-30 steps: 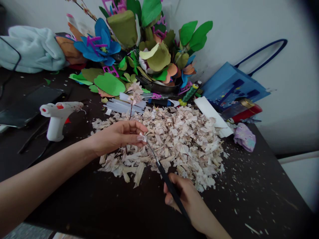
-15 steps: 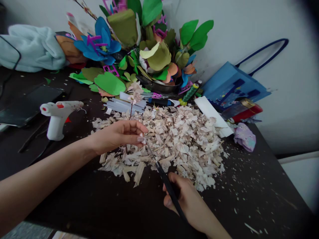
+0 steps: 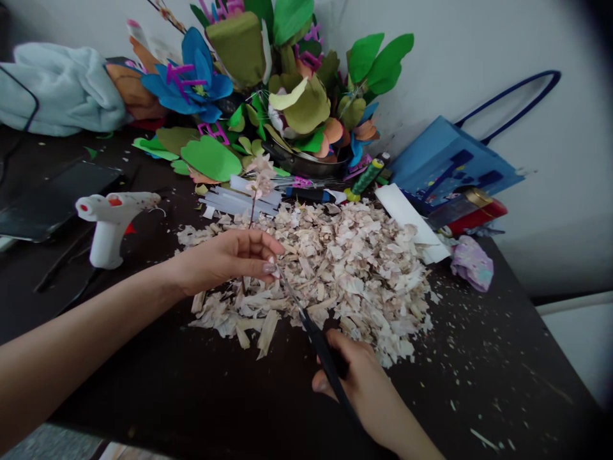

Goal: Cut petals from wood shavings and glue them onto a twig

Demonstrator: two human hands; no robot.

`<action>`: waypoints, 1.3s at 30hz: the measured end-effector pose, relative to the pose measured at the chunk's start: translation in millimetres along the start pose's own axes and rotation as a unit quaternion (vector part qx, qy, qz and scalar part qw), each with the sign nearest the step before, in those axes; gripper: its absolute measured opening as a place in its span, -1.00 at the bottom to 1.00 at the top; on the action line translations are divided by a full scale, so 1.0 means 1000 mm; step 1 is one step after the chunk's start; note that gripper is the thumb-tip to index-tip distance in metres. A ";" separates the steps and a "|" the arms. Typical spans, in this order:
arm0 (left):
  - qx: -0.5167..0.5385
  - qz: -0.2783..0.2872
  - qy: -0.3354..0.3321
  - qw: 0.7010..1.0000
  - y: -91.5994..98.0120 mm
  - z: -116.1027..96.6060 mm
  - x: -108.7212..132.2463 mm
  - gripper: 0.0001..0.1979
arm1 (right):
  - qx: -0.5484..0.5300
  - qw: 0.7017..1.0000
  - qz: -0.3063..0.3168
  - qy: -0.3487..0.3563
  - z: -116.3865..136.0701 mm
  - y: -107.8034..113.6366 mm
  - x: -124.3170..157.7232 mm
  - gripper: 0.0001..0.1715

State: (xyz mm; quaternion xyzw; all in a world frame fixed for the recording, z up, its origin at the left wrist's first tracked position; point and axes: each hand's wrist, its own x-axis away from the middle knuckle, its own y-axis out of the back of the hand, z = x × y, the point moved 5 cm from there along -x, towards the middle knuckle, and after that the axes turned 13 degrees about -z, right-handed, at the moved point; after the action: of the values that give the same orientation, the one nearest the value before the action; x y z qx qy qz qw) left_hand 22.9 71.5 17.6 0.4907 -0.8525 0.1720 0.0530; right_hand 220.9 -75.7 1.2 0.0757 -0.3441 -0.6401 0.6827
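My left hand (image 3: 225, 259) is closed, pinching a small pale paper piece at its fingertips and holding a thin stem with a pale blossom (image 3: 259, 177) that rises behind the fingers. My right hand (image 3: 361, 386) grips black-handled scissors (image 3: 313, 335), whose blades point up-left and meet the paper piece at my left fingertips. Both hands hover over a wide heap of pale paper scraps (image 3: 345, 268) on the dark table (image 3: 191, 396).
A white glue gun (image 3: 112, 220) stands at the left. Glue sticks (image 3: 234, 199) lie behind the heap. A bunch of coloured paper flowers (image 3: 268, 89) fills the back. A blue bag (image 3: 445, 163), red tube (image 3: 472, 214), green thread spool (image 3: 366, 179) and crumpled paper (image 3: 472, 262) sit right.
My right hand with the scissors has shifted slightly toward the left hand, and the blades have closed in on the paper piece. The left hand has barely moved.
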 end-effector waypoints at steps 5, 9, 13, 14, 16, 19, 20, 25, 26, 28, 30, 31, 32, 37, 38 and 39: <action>0.005 0.001 0.004 1.000 0.000 0.001 0.000 -0.77 | -0.033 0.999 0.006 -0.008 -0.001 -0.002 0.000 -0.65; 0.006 0.006 0.002 1.000 0.000 0.000 0.000 -0.78 | -0.023 1.000 0.003 0.004 0.001 0.000 0.000 -0.67; -0.002 0.006 0.001 1.000 0.001 -0.001 -0.001 -0.78 | -0.005 1.000 -0.009 0.019 0.002 0.002 -0.002 -0.67; -0.005 0.007 0.001 1.000 0.000 -0.001 -0.001 -0.78 | -0.009 1.000 -0.011 0.020 0.001 0.002 -0.003 -0.66; -0.010 0.010 0.000 1.000 0.000 -0.002 -0.001 -0.78 | -0.034 0.999 -0.010 0.015 -0.002 0.001 -0.003 -0.66; -0.016 0.013 0.001 1.000 -0.002 -0.003 0.001 -0.79 | -0.085 0.996 -0.005 0.001 -0.009 0.000 -0.004 -0.67; -0.015 0.014 0.001 1.000 -0.003 -0.003 0.001 -0.79 | -0.098 0.995 -0.007 -0.002 -0.011 0.000 -0.004 -0.68; -0.017 0.028 0.005 0.999 -0.006 0.000 0.003 -0.78 | -0.122 0.992 -0.023 0.001 -0.012 0.000 -0.006 -0.70; -0.019 0.032 0.006 0.999 -0.006 0.001 0.003 -0.77 | -0.125 0.992 -0.022 0.001 -0.012 0.000 -0.005 -0.70; -0.023 0.038 0.009 0.999 -0.006 0.003 0.003 -0.77 | -0.130 0.991 -0.013 -0.003 -0.010 -0.001 -0.005 -0.71; -0.027 0.042 0.011 0.999 -0.006 0.004 0.003 -0.79 | -0.136 0.991 -0.004 -0.003 -0.009 -0.001 -0.004 -0.70; -0.029 0.041 0.012 0.999 -0.006 0.004 0.003 -0.80 | -0.139 0.990 0.000 0.002 -0.008 -0.001 -0.003 -0.69; -0.028 0.037 0.012 0.999 -0.006 0.004 0.002 -0.82 | -0.142 0.990 0.003 0.011 -0.006 -0.001 -0.002 -0.68; 0.004 0.000 0.006 1.000 -0.007 0.003 0.003 -0.78 | -0.143 0.988 0.011 0.051 0.000 -0.003 0.001 -0.58; 0.010 -0.006 0.004 1.000 -0.007 0.004 0.003 -0.77 | -0.141 0.988 0.013 0.055 0.001 -0.003 0.002 -0.57; 0.016 -0.012 0.002 1.000 -0.007 0.004 0.004 -0.75 | -0.139 0.988 0.015 0.058 0.002 -0.004 0.003 -0.57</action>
State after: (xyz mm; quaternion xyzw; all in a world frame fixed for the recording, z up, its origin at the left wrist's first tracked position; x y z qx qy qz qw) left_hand 27.3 63.9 16.4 0.5012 -0.8437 0.1861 0.0489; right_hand 216.3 -77.9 1.8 0.0117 -0.2125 -0.6657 0.7153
